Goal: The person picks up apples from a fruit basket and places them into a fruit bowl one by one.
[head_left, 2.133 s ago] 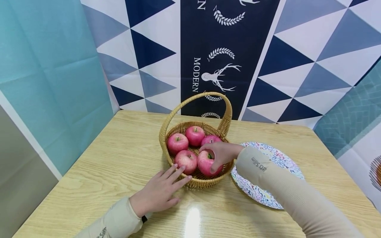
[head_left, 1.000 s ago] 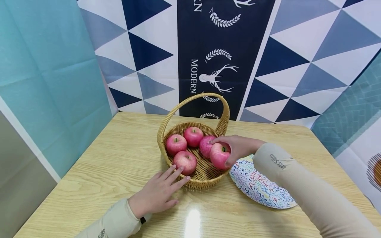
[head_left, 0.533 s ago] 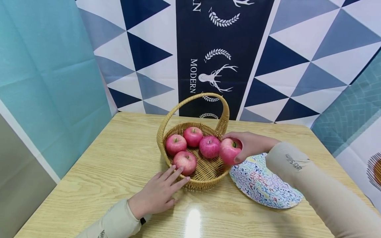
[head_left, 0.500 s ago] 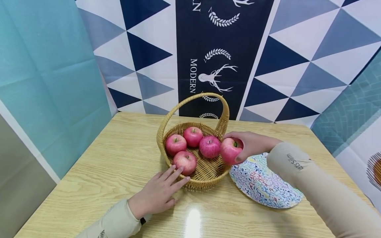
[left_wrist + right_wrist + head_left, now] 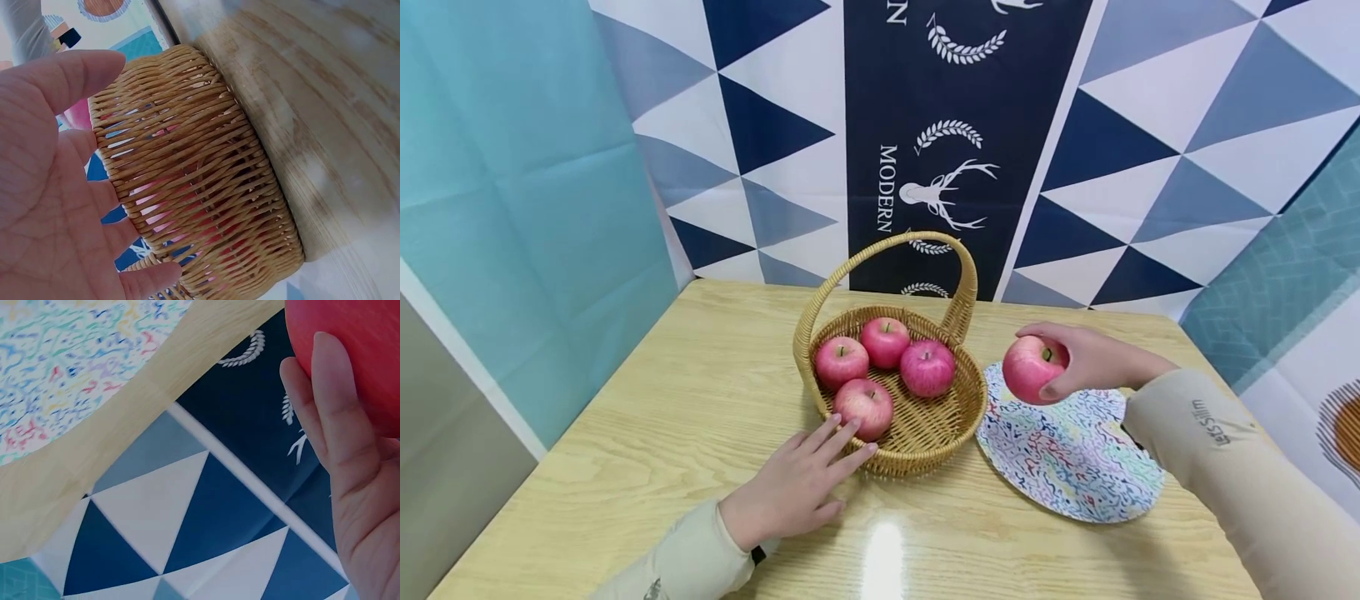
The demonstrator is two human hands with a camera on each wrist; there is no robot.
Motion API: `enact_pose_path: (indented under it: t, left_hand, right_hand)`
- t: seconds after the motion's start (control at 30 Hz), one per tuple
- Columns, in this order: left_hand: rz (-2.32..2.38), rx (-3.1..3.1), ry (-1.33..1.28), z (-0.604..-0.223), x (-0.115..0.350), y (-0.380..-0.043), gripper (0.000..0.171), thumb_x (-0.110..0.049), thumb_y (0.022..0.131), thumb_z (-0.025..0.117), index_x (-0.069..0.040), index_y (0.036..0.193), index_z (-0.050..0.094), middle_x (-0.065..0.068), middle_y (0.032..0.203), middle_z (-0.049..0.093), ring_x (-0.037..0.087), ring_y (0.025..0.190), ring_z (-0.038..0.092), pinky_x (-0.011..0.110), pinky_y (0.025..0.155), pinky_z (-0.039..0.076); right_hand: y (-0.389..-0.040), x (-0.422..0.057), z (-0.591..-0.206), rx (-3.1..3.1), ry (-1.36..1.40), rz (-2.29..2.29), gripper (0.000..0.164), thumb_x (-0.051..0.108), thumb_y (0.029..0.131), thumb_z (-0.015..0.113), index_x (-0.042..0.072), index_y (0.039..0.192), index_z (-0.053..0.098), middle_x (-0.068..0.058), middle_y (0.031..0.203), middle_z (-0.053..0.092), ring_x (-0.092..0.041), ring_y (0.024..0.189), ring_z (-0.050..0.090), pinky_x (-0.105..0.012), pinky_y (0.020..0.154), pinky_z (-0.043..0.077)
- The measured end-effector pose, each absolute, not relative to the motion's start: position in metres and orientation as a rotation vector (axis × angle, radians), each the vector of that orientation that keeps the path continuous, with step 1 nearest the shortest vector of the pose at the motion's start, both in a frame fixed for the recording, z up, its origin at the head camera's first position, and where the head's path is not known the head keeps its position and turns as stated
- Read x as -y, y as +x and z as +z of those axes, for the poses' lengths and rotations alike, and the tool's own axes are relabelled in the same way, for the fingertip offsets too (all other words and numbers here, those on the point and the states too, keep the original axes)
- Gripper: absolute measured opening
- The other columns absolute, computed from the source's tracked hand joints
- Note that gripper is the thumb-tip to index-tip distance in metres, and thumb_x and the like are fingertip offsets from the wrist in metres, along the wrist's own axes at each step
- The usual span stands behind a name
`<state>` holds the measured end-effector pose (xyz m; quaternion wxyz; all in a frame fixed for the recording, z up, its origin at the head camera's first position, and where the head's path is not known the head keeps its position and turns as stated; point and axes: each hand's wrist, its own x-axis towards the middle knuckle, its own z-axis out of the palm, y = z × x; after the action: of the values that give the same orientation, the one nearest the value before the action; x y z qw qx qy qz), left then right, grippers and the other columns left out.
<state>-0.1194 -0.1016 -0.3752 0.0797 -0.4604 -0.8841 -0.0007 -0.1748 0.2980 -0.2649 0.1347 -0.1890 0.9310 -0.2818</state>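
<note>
My right hand [image 5: 1093,358] grips a pink-red apple [image 5: 1028,370] between thumb and fingers, held above the left part of a round patterned plate [image 5: 1067,467]. The same apple [image 5: 350,356] fills the upper right corner of the right wrist view. To the left stands a wicker basket [image 5: 925,457] with a tall arched handle, holding several apples [image 5: 927,367]. My left hand [image 5: 793,487] lies with its fingers spread on the basket's near left rim, the fingertips beside the nearest apple [image 5: 865,408]. In the left wrist view the palm [image 5: 50,187] faces the woven basket wall [image 5: 194,169].
The light wooden table [image 5: 700,400] bears the basket and plate. Behind it hangs a cloth [image 5: 790,142] with blue and white triangles. A teal cloth [image 5: 535,167] covers the left side. Part of a round brown-and-dark thing [image 5: 1347,429] shows at the right edge.
My right hand has lifted the apple out of the basket and carried it rightward over the plate. The left hand has stayed at the basket rim.
</note>
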Motion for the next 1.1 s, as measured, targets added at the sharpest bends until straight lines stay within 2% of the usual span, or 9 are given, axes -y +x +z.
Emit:
enact_pose_path:
  t: [0.4,0.7,1.1]
  left_hand:
    - [0.024,2.655,-1.378,-0.372,0.101,-0.12,0.064,-0.037,0.088,0.064,-0.018,0.145,0.043,0.013,0.149,0.038,0.033,0.136,0.035,0.047,0.095,0.043]
    - [0.042,2.666,-1.381,-0.373,0.102,-0.12,0.065,-0.038,0.088,0.063,-0.018,0.146,0.042,0.014,0.15,0.037,0.033,0.136,0.035,0.047,0.096,0.043]
    - [0.034,2.666,-1.388,-0.373,0.101,-0.119,0.066,-0.038,0.088,0.063,-0.018,0.147,0.041,0.014,0.15,0.036,0.033,0.137,0.034,0.047,0.096,0.043]
  right_hand:
    - [-0.171,-0.333,-0.288,-2.864,-0.505,-0.889,0.084,0.02,0.065,0.085,0.0,0.134,0.042,-0.018,0.12,0.052,-0.037,0.106,0.048,-0.031,0.065,0.054]
    - [-0.175,-0.354,-0.308,-2.959,-0.341,-0.873,0.088,0.02,0.069,0.083,-0.006,0.138,0.036,-0.027,0.124,0.049,-0.043,0.107,0.048,-0.045,0.072,0.055]
    - [-0.175,-0.359,-0.327,-3.013,-0.222,-0.923,0.091,0.023,0.07,0.084,-0.003,0.141,0.034,-0.029,0.128,0.045,-0.045,0.11,0.045,-0.049,0.075,0.054]
